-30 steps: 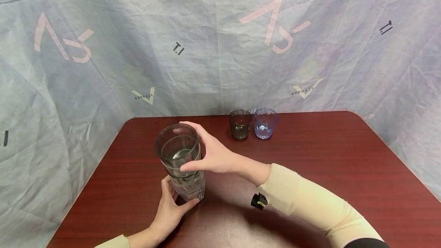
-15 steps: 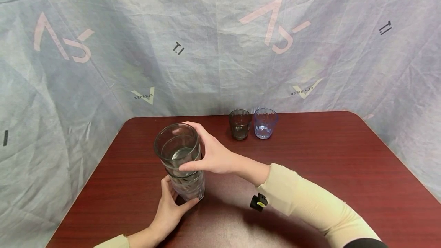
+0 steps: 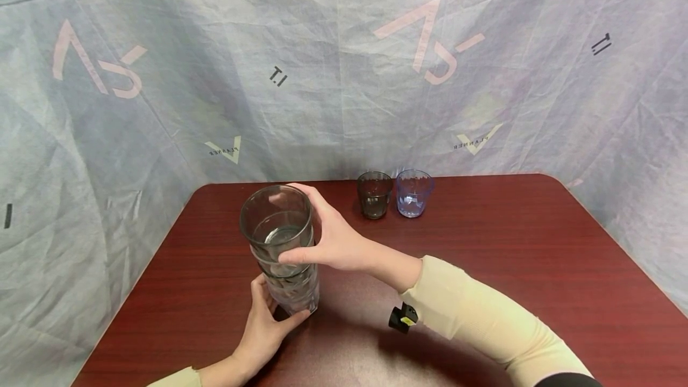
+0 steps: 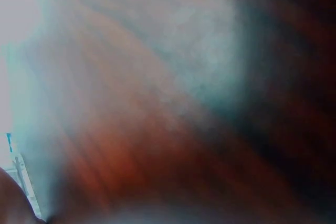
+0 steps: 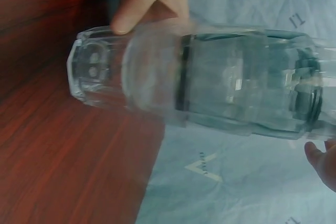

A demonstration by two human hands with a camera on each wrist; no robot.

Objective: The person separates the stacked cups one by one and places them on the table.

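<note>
A tall stack of nested drinking glasses stands at the left of the table, a grey-tinted glass (image 3: 271,220) uppermost and a clear glass (image 3: 298,297) at the bottom. My right hand (image 3: 335,240) grips the upper part from the right, thumb in front and fingers behind the rim. Low down, my left hand (image 3: 261,324) holds the stack near its base, thumb across the front. In the right wrist view the clear bottom glass (image 5: 100,69) and the tinted glass (image 5: 236,82) appear sideways. The left wrist view is a blur.
Behind the hands, a dark tinted glass (image 3: 374,199) and a blue tinted glass (image 3: 414,199) stand side by side near the back edge. A red-brown wooden table (image 3: 500,226) carries everything. A printed grey cloth (image 3: 333,118) hangs beyond it.
The rim of the top glass has risen slightly, and the fingers of my right hand have gone up with it. My left hand and the two back glasses stay where they were.
</note>
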